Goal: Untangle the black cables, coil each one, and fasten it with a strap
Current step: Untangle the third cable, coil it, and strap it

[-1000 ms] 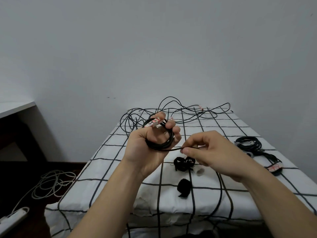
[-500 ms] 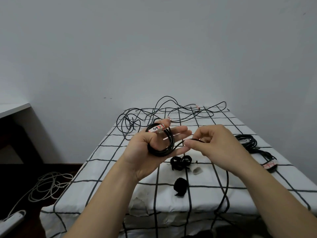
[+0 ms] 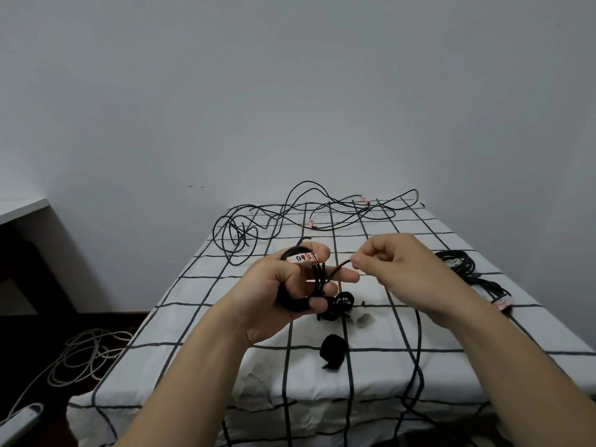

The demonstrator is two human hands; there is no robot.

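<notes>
The left hand (image 3: 277,298) curls its fingers and thumb round a coil of thin black cable (image 3: 298,303), which is held above the table. A white paper label (image 3: 303,258) with handwritten marks sits under the thumb. Just beside it, the right hand (image 3: 406,269) pinches the free strand (image 3: 340,265) of that cable between thumb and forefinger. The strand then drops under the right wrist and over the near edge of the table covered in white cloth with a black grid (image 3: 193,317).

On the cloth below the hands lies a rolled black fabric strap (image 3: 333,350). A looser bunch of black straps (image 3: 342,304) lies behind it. Further right rests a bundled black cable (image 3: 458,264). At the far edge, against the grey wall, a tangle of loose black cables (image 3: 290,217) sprawls. On the dark floor to the left lies a looped white cord (image 3: 87,353).
</notes>
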